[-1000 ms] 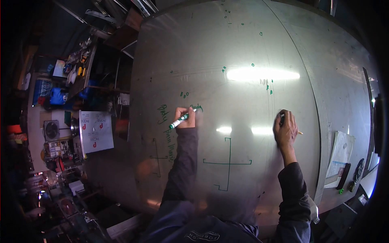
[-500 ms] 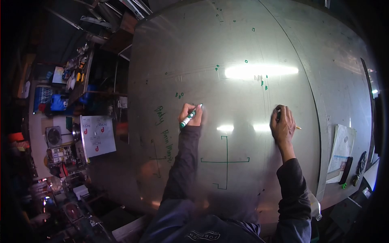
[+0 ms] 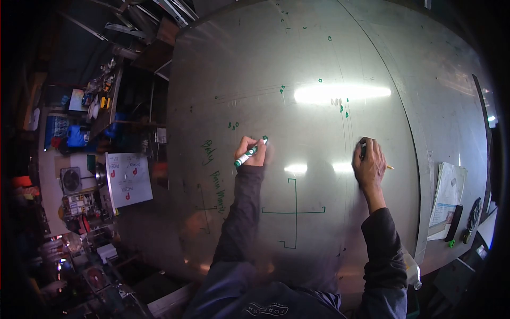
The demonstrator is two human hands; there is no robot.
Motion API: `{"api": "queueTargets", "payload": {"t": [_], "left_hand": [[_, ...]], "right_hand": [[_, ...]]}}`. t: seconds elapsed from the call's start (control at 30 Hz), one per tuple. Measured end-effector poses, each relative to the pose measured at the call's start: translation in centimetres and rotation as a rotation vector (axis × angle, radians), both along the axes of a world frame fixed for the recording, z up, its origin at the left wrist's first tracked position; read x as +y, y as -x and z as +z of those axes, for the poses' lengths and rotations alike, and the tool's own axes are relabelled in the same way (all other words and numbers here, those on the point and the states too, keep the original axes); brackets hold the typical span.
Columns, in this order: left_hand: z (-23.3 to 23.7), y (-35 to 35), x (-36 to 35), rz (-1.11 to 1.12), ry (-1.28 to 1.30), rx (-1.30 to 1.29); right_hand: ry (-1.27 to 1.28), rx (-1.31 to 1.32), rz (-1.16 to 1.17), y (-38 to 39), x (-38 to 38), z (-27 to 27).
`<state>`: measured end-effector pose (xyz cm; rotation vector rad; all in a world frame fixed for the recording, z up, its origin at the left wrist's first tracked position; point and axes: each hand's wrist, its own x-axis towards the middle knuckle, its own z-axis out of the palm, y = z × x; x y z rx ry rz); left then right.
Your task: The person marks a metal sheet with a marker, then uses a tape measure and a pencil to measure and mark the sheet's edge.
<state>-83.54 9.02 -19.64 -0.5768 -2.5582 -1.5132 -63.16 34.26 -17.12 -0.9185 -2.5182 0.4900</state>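
My left hand (image 3: 255, 150) is closed round a green and white marker (image 3: 245, 158), its tip end at the metal sheet and partly hidden by my fingers. A small green mark sits at that tip. Farther right, my right hand (image 3: 372, 167) rests on the sheet (image 3: 319, 266), fingers curled over a dark object (image 3: 363, 149) that is mostly covered. A yellow pencil-like stick (image 3: 390, 167) pokes out from under that hand. Between my arms, a green line drawing of a cross with hooked ends (image 3: 296, 212) lies on the sheet. Green handwriting (image 3: 212, 175) runs left of my left arm.
On the right lie papers (image 3: 446, 199), a black bar (image 3: 453, 223) and a dark cord bundle (image 3: 472, 220). A clear plastic bottle (image 3: 411, 271) is beside my right sleeve. Cluttered shelving with a blue container (image 3: 78, 136) and a white printed board (image 3: 129, 181) stands at left.
The marker has shifted slightly right across the sheet, and a small green mark shows at its tip. My right hand stays nearly in place. The view has moved a little.
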Motion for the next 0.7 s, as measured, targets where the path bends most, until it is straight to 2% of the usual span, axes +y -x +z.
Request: {"api": "queueTargets", "payload": {"t": [0.23,0.33,0.6,0.7], "left_hand": [[-0.2,-0.2,0.5,-0.048,-0.034,0.03],[0.1,-0.1,0.7,-0.022,0.026,0.055],[-0.3,-0.1,1.1,-0.043,-0.077,-0.005],[-0.2,0.0,0.8,-0.076,0.025,0.031]], "right_hand": [[-0.011,0.014,-0.004,0.1,0.1,0.1],[-0.014,-0.005,-0.008,0.0,0.2,-0.1],[-0.006,-0.009,-0.007,0.0,0.2,0.1],[-0.004,-0.01,-0.005,0.0,0.0,0.1]]}}
